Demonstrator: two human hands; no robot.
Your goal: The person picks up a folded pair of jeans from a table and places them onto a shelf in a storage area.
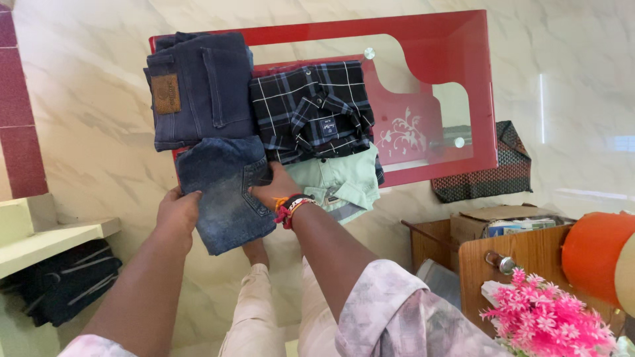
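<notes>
A folded pair of faded blue jeans hangs over the near edge of a red glass-topped table. My left hand grips its left side. My right hand, with red and orange bands at the wrist, presses on its right side. A darker folded pair of jeans lies behind it on the table. Beside that lies a folded dark plaid shirt, with a folded pale green shirt in front of it.
A dark patterned cloth bag sits on the marble floor past the table. At right stand a wooden cabinet, a cardboard box, pink artificial flowers and an orange round object. Dark clothes lie under a pale shelf at left.
</notes>
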